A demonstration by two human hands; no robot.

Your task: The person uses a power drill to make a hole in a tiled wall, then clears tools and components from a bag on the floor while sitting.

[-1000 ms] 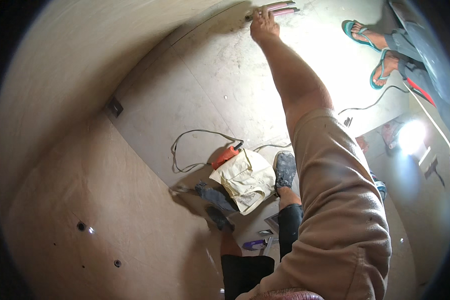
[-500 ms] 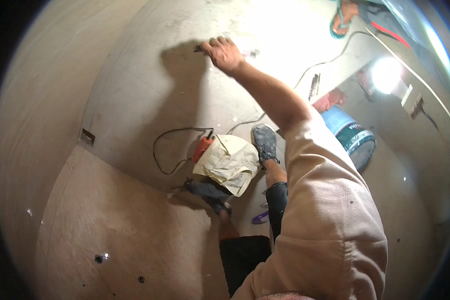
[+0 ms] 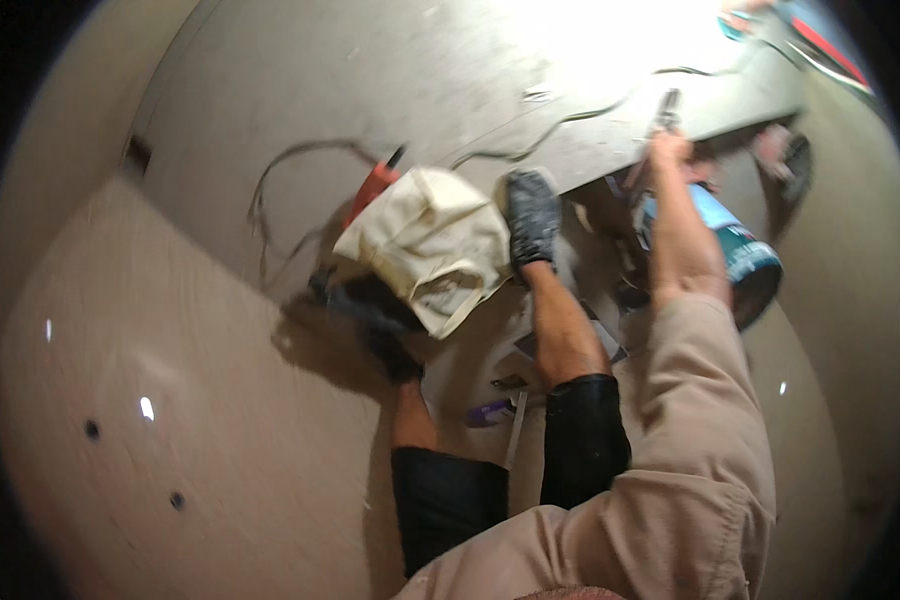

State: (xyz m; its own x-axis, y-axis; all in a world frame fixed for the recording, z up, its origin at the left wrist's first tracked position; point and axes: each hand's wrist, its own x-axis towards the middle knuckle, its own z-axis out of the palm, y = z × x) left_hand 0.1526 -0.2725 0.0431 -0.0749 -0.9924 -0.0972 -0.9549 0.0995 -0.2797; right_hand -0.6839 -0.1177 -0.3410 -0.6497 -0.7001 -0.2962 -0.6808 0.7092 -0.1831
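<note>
My right hand is stretched out at the upper right, at the edge of a pale board. At its fingertips is a slim grey-and-dark piece; motion blur hides whether the fingers grip it or only touch it. Below the hand, beside my forearm, a blue and dark green bucket lies on its side. A crumpled cream cloth rests near my feet, partly over a red corded tool. My left hand is out of view.
A cable winds across the board. My dark shoe stands at the board's edge. Behind it lie a purple-handled tool and a thin strip. At the top right another person's foot shows.
My right hand has swung from the upper middle of the board to the right, onto the slim piece. The view has shifted, and the bright lamp spot at the right no longer shows.
</note>
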